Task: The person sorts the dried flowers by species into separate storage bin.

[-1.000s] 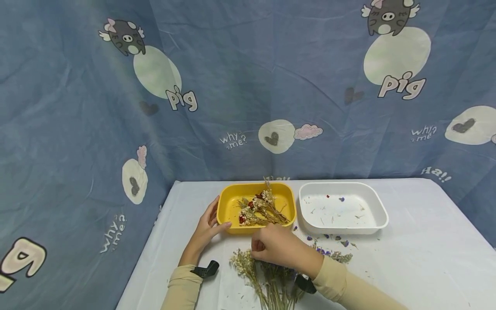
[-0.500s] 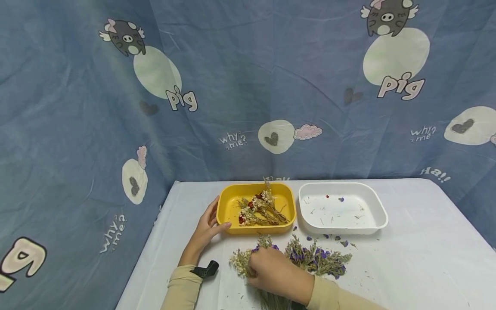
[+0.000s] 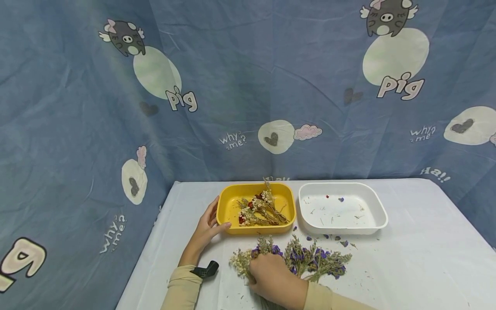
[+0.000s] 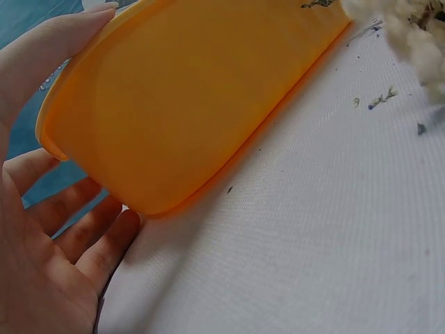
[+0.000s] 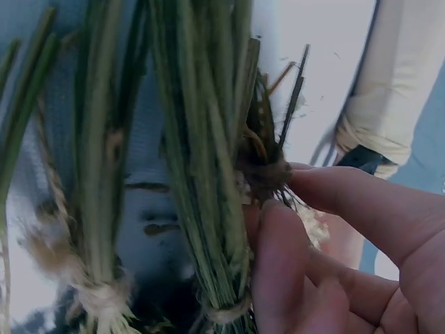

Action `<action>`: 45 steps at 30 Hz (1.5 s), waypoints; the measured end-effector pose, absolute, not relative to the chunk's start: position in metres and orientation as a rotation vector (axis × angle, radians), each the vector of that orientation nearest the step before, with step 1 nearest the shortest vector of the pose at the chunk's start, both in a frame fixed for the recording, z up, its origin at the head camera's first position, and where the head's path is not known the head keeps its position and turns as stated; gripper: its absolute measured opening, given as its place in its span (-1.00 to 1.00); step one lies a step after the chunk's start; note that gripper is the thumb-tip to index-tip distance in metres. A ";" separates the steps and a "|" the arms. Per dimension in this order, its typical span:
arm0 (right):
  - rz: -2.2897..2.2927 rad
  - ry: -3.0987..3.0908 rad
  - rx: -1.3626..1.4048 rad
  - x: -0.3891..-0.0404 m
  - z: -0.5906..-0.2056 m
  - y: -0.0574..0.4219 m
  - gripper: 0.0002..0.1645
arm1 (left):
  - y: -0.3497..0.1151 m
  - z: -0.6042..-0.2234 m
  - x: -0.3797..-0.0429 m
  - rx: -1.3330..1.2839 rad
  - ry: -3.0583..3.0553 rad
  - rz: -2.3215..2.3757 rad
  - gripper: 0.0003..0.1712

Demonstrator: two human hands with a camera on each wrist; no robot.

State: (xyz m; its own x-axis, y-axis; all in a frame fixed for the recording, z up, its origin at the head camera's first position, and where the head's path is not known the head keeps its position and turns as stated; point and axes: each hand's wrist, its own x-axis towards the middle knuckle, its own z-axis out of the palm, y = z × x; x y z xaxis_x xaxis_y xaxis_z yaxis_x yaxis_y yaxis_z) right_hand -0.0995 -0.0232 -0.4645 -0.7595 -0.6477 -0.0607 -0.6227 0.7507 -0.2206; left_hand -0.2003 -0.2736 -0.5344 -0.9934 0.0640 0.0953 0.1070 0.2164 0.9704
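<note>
My left hand (image 3: 204, 229) grips the left end of a yellow tray (image 3: 257, 230). In the left wrist view its thumb lies on the rim and its fingers are against the outer wall. Small bunches of dried cream and dark red flowers (image 3: 257, 209) lie inside. My right hand (image 3: 274, 277) is over the dried flower bunches in front of the tray. In the right wrist view its thumb and forefinger pinch a small bunch with thin brown stems (image 5: 264, 167) at its tie. Right beside it are thicker bundles of green stems (image 5: 205, 160), tied with twine.
More dried bunches with purple flowers (image 3: 321, 260) lie on the white table, and a cream bunch (image 3: 241, 261) is at their left. A white tray (image 3: 345, 230) with a few loose petals stands right of the yellow one. Petal crumbs dot the cloth. A printed blue curtain (image 3: 240, 86) hangs behind.
My right hand has come down and toward me from just in front of the yellow tray, uncovering purple flowers. The left hand and both trays have stayed put.
</note>
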 end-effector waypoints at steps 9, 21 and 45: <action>-0.180 2.861 -1.015 -0.099 -0.469 -0.027 -0.50 | -0.274 -0.535 -0.201 -0.170 -2.420 -1.947 0.11; -0.513 2.705 -0.891 -0.110 -0.464 -0.016 -0.58 | -0.275 -0.534 -0.199 -0.195 -2.421 -1.944 0.13; -1.084 2.136 -0.868 -0.134 -0.452 0.015 -0.73 | -0.277 -0.537 -0.201 -0.199 -2.410 -1.972 0.14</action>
State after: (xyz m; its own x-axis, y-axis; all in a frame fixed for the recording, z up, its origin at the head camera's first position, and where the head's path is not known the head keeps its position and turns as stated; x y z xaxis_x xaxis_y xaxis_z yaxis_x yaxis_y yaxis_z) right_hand -0.1340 0.0147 -0.4517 -0.6163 -0.7605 -0.2045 -0.2841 0.4569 -0.8429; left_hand -0.2010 -0.2769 -0.5371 -0.9916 0.0854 0.0970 0.1120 0.1933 0.9747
